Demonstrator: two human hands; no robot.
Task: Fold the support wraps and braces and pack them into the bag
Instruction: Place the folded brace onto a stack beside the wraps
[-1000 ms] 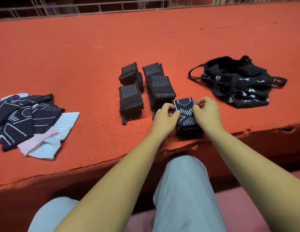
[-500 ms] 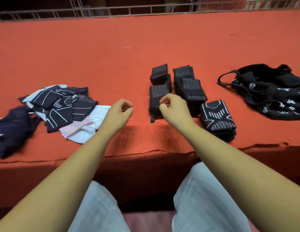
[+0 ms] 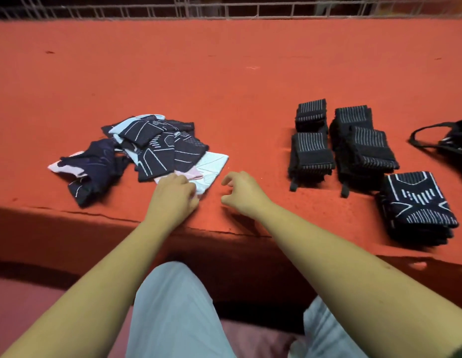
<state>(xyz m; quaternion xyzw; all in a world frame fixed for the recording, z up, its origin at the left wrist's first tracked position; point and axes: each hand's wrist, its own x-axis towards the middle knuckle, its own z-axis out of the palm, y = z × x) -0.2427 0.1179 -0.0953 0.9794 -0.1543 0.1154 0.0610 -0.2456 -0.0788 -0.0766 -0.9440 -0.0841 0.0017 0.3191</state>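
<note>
A loose pile of dark patterned braces (image 3: 157, 148) lies left of centre on the red carpeted ledge (image 3: 224, 73), with a white and pink brace (image 3: 211, 164) at its near right corner. My left hand (image 3: 173, 195) rests on that white brace's near edge; its fingertips are hidden. My right hand (image 3: 241, 189) hovers just right of the pile, fingers curled apart and holding nothing. Folded striped black wraps (image 3: 311, 151) stand in stacks at the right. A folded stack of patterned braces (image 3: 418, 205) sits nearer me. The black bag (image 3: 454, 143) is cut off by the right edge.
The ledge's front edge (image 3: 95, 215) drops off just below my hands. A wire fence (image 3: 224, 9) runs along the far side. My knees in light trousers (image 3: 173, 306) are below the ledge.
Both hands left the folded patterned stack and moved left to the loose pile. My view has swung left, so the bag is now mostly out of frame.
</note>
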